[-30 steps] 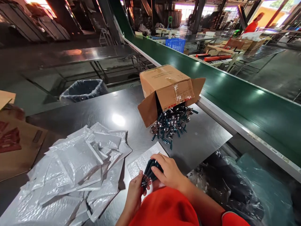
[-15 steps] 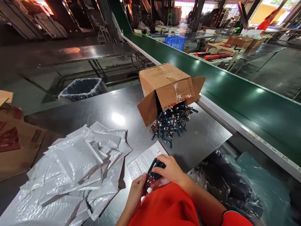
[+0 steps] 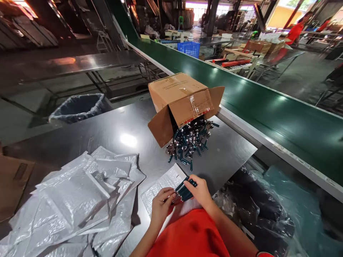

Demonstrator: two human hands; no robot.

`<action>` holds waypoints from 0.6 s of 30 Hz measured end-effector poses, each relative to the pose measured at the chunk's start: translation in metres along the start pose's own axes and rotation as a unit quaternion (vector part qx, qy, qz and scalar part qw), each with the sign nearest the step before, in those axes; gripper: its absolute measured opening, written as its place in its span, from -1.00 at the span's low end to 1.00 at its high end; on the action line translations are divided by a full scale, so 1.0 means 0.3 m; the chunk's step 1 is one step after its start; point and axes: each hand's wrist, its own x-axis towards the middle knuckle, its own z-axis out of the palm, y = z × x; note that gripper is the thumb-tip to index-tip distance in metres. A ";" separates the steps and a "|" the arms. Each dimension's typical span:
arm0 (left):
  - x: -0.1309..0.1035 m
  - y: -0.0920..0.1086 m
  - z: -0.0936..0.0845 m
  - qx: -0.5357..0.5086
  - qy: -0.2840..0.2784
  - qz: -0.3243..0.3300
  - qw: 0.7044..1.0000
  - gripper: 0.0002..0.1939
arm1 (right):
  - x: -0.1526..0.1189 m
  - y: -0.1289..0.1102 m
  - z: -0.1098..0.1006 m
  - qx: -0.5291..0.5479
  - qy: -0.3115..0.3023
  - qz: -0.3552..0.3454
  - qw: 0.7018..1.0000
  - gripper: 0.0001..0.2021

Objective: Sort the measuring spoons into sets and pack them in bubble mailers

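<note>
Near my body, both hands are closed on a small bunch of spoon-like utensils (image 3: pixel 184 192) with dark teal handles and shiny metal ends. My right hand (image 3: pixel 198 190) grips the handles. At the metal ends, the fingers of my left hand (image 3: pixel 163 206) pinch the bunch. Beneath the hands lies a white bubble mailer (image 3: pixel 160 186), partly covered by them. Farther off, a heap of the same utensils (image 3: pixel 189 141) spills from an open cardboard box (image 3: pixel 178 91) tipped on its side.
A large pile of white padded mailers (image 3: pixel 75 196) covers the left of the metal table (image 3: pixel 139 130). Beyond the table runs a green conveyor belt (image 3: pixel 241 94). A lined bin (image 3: pixel 80 107) stands behind the table, and clear plastic bags (image 3: pixel 268 207) lie at lower right.
My left hand has shifted its hold at the metal ends, and the handles now lie more spread and level. The view has swung slightly right.
</note>
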 end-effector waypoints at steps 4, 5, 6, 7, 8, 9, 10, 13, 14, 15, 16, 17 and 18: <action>-0.008 0.074 -0.019 0.013 0.038 0.035 0.999 -0.73 | -0.003 0.030 -0.057 -0.036 0.064 -0.048 0.996 -0.71; -0.005 0.106 -0.027 0.022 0.060 0.060 0.996 -0.75 | -0.006 0.040 -0.075 -0.038 0.076 -0.029 0.996 -0.70; 0.006 0.146 -0.031 0.033 0.086 0.097 0.991 -0.76 | -0.011 0.051 -0.093 -0.036 0.087 0.001 0.996 -0.69; 0.030 0.191 -0.030 0.049 0.107 0.147 0.982 -0.77 | -0.017 0.060 -0.109 -0.033 0.093 0.034 0.995 -0.68; 0.068 0.240 -0.022 0.066 0.112 0.203 0.971 -0.77 | -0.023 0.068 -0.122 -0.030 0.099 0.061 0.993 -0.67; 0.119 0.288 -0.009 0.089 0.108 0.252 0.957 -0.75 | -0.028 0.074 -0.132 -0.028 0.103 0.080 0.991 -0.67; 0.183 0.332 0.007 0.124 0.080 0.296 0.944 -0.72 | -0.033 0.077 -0.138 -0.027 0.104 0.092 0.990 -0.66; 0.390 0.396 0.049 0.278 0.033 0.308 0.909 -0.43 | -0.045 0.076 -0.138 -0.019 0.097 0.102 0.990 -0.65; 0.442 0.385 0.055 0.333 0.032 0.263 0.905 -0.27 | -0.049 0.077 -0.136 -0.014 0.097 0.102 0.990 -0.66; 0.476 0.358 0.059 0.382 0.012 0.218 0.898 -0.23 | -0.054 0.081 -0.133 -0.008 0.097 0.103 0.990 -0.66; 0.491 0.314 0.061 0.402 -0.012 0.197 0.894 -0.30 | -0.059 0.087 -0.131 0.000 0.099 0.106 0.989 -0.66; 0.488 0.259 0.061 0.418 -0.040 0.182 0.889 -0.43 | -0.063 0.097 -0.131 0.008 0.103 0.112 0.988 -0.67; 0.472 0.195 0.061 0.436 -0.072 0.166 0.882 -0.60 | -0.067 0.110 -0.131 0.017 0.108 0.121 0.987 -0.68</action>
